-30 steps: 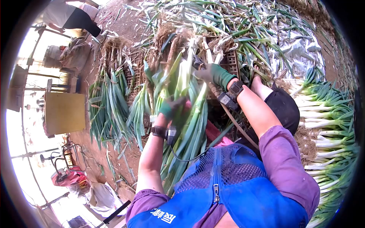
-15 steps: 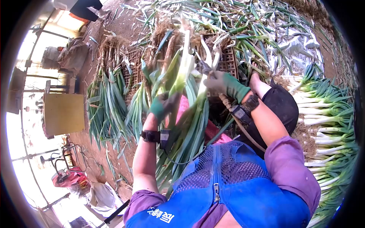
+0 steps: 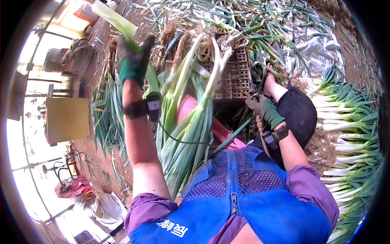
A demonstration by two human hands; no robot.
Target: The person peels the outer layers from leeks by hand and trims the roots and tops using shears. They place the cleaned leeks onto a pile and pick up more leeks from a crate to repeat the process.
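Note:
My left hand [image 3: 133, 61], in a green glove with a dark palm, is raised at the upper left. It is closed on a loose, pale green onion leaf [image 3: 115, 21], with the thumb pointing up. My right hand [image 3: 266, 110], gloved alike, grips an air gun near my knee. A hose [image 3: 260, 129] with a brass-coloured fitting runs down from it. Between my arms, several long green onions [image 3: 205, 97] lie with white stalks and roots pointing away from me. Their green leaves reach toward my vest, and neither hand touches the white stalks.
Unpeeled green onions [image 3: 109, 110] lie to the left. A brown plastic crate [image 3: 239, 75] is ahead, with leaf scraps [image 3: 227, 16] beyond it. Cleaned onions [image 3: 345, 134] are stacked at the right. A yellow board [image 3: 68, 120] and a metal-framed cart [image 3: 77, 171] stand farther left.
My left hand has swung up and left from the onions with a leaf. My right hand has drawn the air gun back from the stalks toward my knee.

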